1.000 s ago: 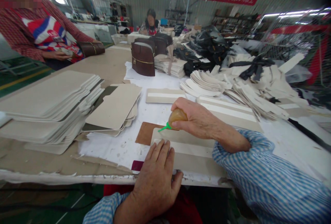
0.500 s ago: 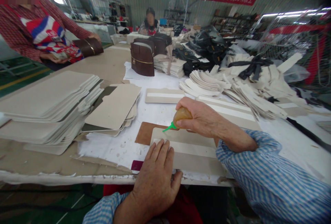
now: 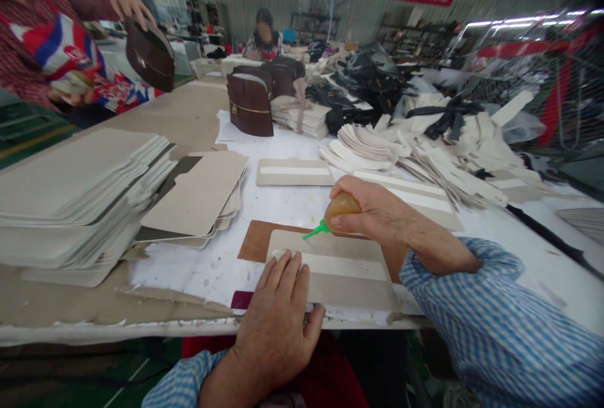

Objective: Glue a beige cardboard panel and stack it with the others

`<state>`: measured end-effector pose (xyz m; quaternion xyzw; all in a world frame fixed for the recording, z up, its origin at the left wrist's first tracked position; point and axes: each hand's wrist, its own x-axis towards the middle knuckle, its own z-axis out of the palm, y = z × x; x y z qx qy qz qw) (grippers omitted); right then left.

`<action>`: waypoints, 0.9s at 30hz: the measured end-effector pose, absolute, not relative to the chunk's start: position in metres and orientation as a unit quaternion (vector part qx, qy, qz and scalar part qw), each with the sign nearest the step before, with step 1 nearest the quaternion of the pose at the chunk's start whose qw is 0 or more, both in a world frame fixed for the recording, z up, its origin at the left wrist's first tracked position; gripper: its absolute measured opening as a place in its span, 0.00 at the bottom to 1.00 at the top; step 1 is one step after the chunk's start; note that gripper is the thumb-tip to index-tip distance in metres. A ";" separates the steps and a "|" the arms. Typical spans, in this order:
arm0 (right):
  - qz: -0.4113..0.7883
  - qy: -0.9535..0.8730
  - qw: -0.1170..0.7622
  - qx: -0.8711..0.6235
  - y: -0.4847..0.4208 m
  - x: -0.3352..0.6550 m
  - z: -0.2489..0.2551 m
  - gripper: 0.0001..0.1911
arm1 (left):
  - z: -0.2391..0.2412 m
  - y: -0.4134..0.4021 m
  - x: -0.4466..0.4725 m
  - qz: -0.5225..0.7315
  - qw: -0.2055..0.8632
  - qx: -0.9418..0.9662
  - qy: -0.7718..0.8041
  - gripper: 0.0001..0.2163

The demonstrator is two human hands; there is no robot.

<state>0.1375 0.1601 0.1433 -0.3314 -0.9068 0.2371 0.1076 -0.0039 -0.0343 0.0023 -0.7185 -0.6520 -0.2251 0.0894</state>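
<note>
The right hand [image 3: 377, 213] squeezes the glue bottle [image 3: 340, 205], green nozzle [image 3: 315, 231] on the grey panel [image 3: 337, 266]; the left hand [image 3: 278, 326], flat and unclenched, pins it; an even bead along the edge seems best.

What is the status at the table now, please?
Right hand squeezing glue bottle, green tip over grey board. Left hand flat on board's near edge. Nothing in the way.

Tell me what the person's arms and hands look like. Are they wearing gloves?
No gloves. Both the left hand and the right hand are bare, with no rings or watch that I can see. Each arm wears a loose sleeve with thin blue and white stripes. The right sleeve bunches up in folds near the wrist. Only a little of the left sleeve shows.
</note>
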 end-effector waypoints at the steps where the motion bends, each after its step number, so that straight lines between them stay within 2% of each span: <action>1: 0.237 -0.905 0.108 -0.335 0.161 0.140 0.143 0.15 | 0.003 -0.034 -0.004 -0.224 0.091 -0.719 -0.652 0.25; 19: 0.255 -0.868 0.113 -0.411 0.168 0.188 0.139 0.14 | 0.003 -0.033 -0.007 -0.222 0.120 -0.735 -0.629 0.23; 27: 0.245 -0.873 0.128 -0.402 0.161 0.178 0.139 0.14 | 0.004 -0.033 -0.008 -0.218 0.136 -0.733 -0.630 0.22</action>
